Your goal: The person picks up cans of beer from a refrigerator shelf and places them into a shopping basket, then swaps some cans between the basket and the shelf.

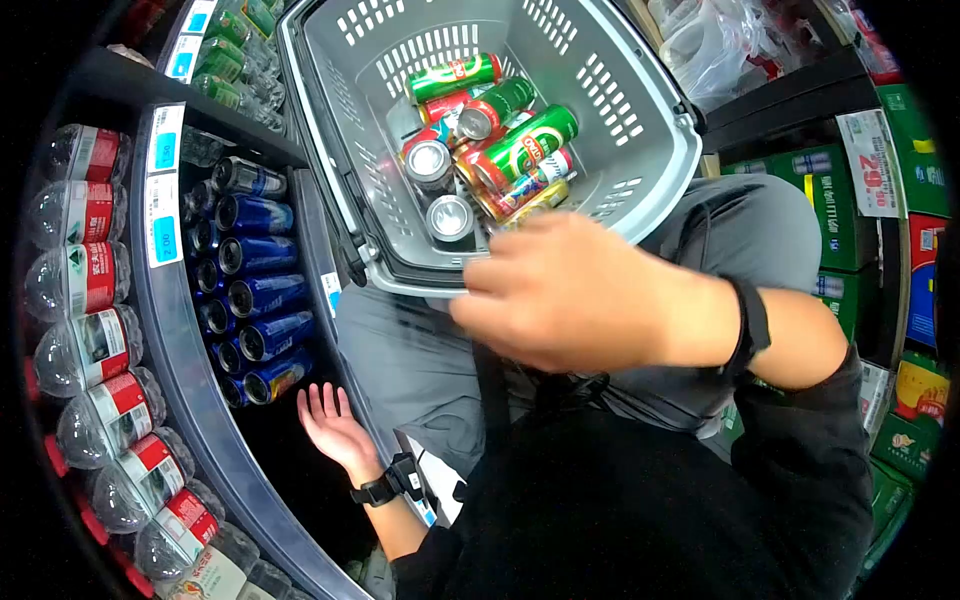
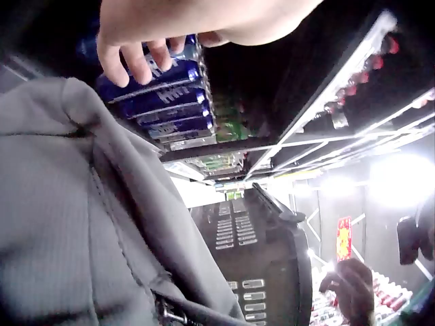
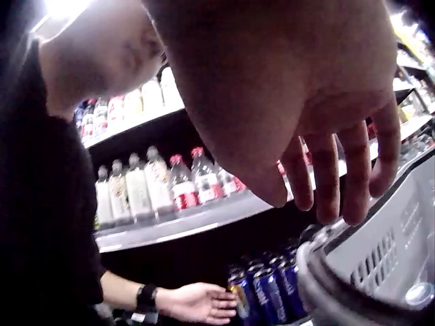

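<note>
My left hand (image 1: 335, 430) is palm up with straight fingers, low beside a shelf of blue cans (image 1: 262, 255). Its fingertips are close to the lowest can, and nothing lies in the palm. In the left wrist view its fingers overlap the blue cans (image 2: 170, 102). My right hand (image 1: 560, 290) hovers over the near rim of a grey basket (image 1: 650, 170), slightly blurred. The right wrist view shows its fingers (image 3: 327, 180) hanging loosely with nothing in them. Inside the basket lie green cans (image 1: 530, 140) and red ones, and two cans (image 1: 450, 217) stand with silver tops showing.
Water bottles with red labels (image 1: 95, 275) line the shelf at far left. Green cartons (image 1: 845, 210) are stacked at the right, near a price sign (image 1: 872, 165). Clear plastic bags (image 1: 715, 50) lie beyond the basket. Grey trousers (image 1: 410, 380) fill the space below it.
</note>
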Demonstrator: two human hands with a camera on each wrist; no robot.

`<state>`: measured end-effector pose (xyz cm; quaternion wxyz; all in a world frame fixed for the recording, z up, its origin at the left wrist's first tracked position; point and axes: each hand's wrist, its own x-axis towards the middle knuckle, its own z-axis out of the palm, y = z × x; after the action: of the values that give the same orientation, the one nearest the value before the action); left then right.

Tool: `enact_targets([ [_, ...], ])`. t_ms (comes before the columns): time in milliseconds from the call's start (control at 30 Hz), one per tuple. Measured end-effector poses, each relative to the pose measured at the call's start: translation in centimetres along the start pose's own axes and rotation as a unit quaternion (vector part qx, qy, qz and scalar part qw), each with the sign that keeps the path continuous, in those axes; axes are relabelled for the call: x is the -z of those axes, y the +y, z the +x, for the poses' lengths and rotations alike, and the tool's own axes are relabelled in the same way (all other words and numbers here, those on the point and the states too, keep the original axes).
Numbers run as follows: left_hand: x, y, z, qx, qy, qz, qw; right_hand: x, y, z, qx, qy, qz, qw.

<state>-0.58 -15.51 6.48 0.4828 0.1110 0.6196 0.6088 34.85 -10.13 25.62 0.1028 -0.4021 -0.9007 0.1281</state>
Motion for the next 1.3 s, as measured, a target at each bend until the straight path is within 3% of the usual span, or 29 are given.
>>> enact_targets([
  [33, -0.3, 0.0, -0.4, -0.023, -0.036, 0.032, 0.999, 1.3, 0.6, 0.6, -0.016, -0.011, 0.002, 1.0],
  [100, -1.1, 0.3, -1.5, -0.046, -0.068, 0.058, 0.995, 2.3, 2.8, 1.7, -0.008, 0.086, -0.032, 0.996],
  [167, -2.6, 0.9, -2.7, -0.082, -0.111, 0.084, 0.987, 3.3, 5.2, 3.4, -0.015, 0.144, 0.023, 0.989],
  [233, -3.5, 1.4, -3.7, -0.082, -0.111, 0.07, 0.988, 4.1, 7.1, 5.1, -0.109, 0.051, 0.036, 0.992],
  [333, -4.2, 1.9, -5.2, -0.073, -0.132, 0.052, 0.987, 2.1, 10.6, 6.6, -0.146, -0.067, -0.037, 0.986],
  [400, -4.4, 2.3, -5.9, -0.078, -0.138, 0.05, 0.986, 0.3, 12.6, 7.3, -0.155, -0.15, -0.057, 0.975],
  [433, -4.5, 2.5, -6.2, -0.081, -0.142, 0.048, 0.985, -0.8, 13.4, 7.7, -0.155, -0.149, -0.06, 0.975],
  [500, -4.4, 2.9, -6.6, -0.081, -0.139, 0.041, 0.986, -3.5, 15.2, 8.2, -0.134, -0.295, -0.12, 0.938],
  [567, -3.9, 3.1, -6.8, -0.093, -0.153, 0.06, 0.982, -6.7, 16.8, 8.2, -0.09, -0.342, -0.127, 0.927],
  [700, -3.3, 3.2, -7.2, -0.097, -0.139, 0.054, 0.984, -11.3, 18.2, 6.4, -0.058, -0.308, -0.162, 0.936],
  [833, -2.9, 3.2, -7.5, -0.092, -0.127, 0.059, 0.986, -12.7, 18.2, 6.7, -0.111, -0.368, -0.185, 0.904],
  [1000, -3.1, 2.8, -7.8, -0.084, -0.12, 0.052, 0.988, -14.0, 19.1, 5.5, -0.032, -0.298, -0.247, 0.922],
  [1133, -3.5, 2.5, -7.8, -0.089, -0.121, 0.056, 0.987, -12.2, 18.6, 6.2, -0.024, -0.355, -0.204, 0.912],
  [1300, -4.5, 2.6, -8.2, -0.085, -0.114, 0.057, 0.988, -12.3, 17.9, 6.2, -0.033, -0.292, -0.16, 0.942],
])
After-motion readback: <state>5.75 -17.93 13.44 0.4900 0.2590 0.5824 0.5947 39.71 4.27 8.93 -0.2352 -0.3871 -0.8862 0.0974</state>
